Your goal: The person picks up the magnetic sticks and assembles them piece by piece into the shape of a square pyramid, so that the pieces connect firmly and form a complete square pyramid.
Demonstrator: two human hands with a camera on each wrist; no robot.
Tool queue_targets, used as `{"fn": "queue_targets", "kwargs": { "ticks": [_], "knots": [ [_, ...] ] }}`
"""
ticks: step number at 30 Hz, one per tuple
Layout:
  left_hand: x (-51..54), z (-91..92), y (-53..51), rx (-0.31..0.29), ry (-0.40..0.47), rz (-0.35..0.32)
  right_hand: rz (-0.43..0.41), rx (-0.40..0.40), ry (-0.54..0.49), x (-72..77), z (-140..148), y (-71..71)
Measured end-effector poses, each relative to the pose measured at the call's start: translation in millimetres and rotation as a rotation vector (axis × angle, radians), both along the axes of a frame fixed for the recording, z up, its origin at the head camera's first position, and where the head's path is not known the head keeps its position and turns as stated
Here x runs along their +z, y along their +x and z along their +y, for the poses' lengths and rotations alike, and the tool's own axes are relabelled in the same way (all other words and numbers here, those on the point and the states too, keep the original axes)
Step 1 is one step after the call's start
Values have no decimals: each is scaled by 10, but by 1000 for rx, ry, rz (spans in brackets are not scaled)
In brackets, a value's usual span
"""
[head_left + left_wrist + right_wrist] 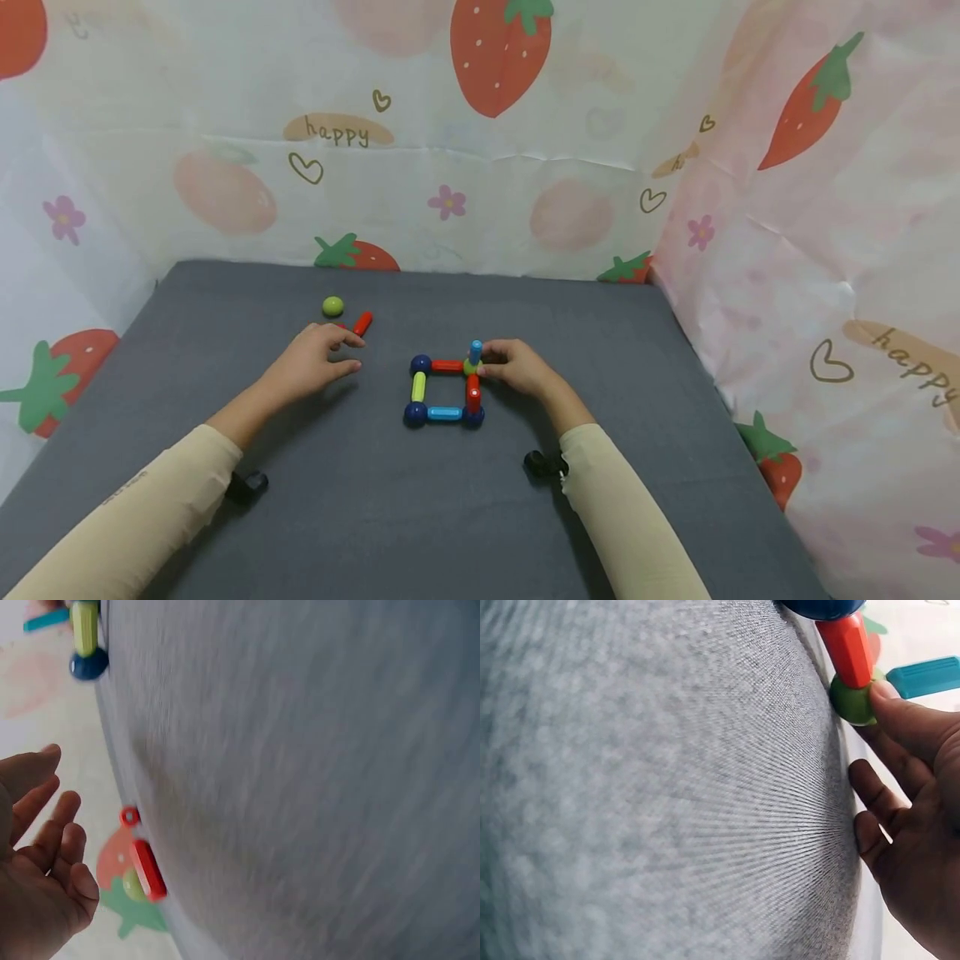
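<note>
A square of building rods and balls lies mid-table. It has a red rod (447,366) at the back, a yellow-green rod (418,387) on the left, a blue rod (445,413) in front and red on the right. Navy balls (415,414) form three corners; a green ball (851,701) forms the back right one, with another blue rod (476,352) rising from it. My right hand (517,367) pinches this green ball between thumb and fingers. Loosely bent and holding nothing, my left hand (311,360) hovers just before a loose red rod (363,323).
Beyond the left hand sits a loose green ball (333,306). Another red piece (129,817) lies near it, partly hidden by that hand in the head view. Grey cloth (375,517) covers the table; strawberry-printed sheeting (480,225) hangs behind and at the sides.
</note>
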State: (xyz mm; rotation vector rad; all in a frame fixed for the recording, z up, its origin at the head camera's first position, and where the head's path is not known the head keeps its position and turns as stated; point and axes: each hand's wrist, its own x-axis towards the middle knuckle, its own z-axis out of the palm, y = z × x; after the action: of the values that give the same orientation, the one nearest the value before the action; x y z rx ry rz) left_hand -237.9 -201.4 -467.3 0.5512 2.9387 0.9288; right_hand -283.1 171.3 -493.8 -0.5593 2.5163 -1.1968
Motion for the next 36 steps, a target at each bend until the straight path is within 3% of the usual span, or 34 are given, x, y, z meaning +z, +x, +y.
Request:
{"fn": "queue_targets", "kwargs": {
  "ticks": [7,15,22,26,36],
  "knots": [
    [52,-197,-203,53,-24,-33,-2,-2,-4,-3,2,1],
    [-33,-386,-439,130,-101,-74,5,4,-14,-15,16,2],
    [-79,-444,-593,145,-150,-124,-4,2,-27,-6,8,17],
    [-81,-441,-634,152,-189,-130,-6,-1,-26,-2,13,15],
    [-115,-485,-656,138,-178,-126,-10,5,-31,0,17,7]
  ]
}}
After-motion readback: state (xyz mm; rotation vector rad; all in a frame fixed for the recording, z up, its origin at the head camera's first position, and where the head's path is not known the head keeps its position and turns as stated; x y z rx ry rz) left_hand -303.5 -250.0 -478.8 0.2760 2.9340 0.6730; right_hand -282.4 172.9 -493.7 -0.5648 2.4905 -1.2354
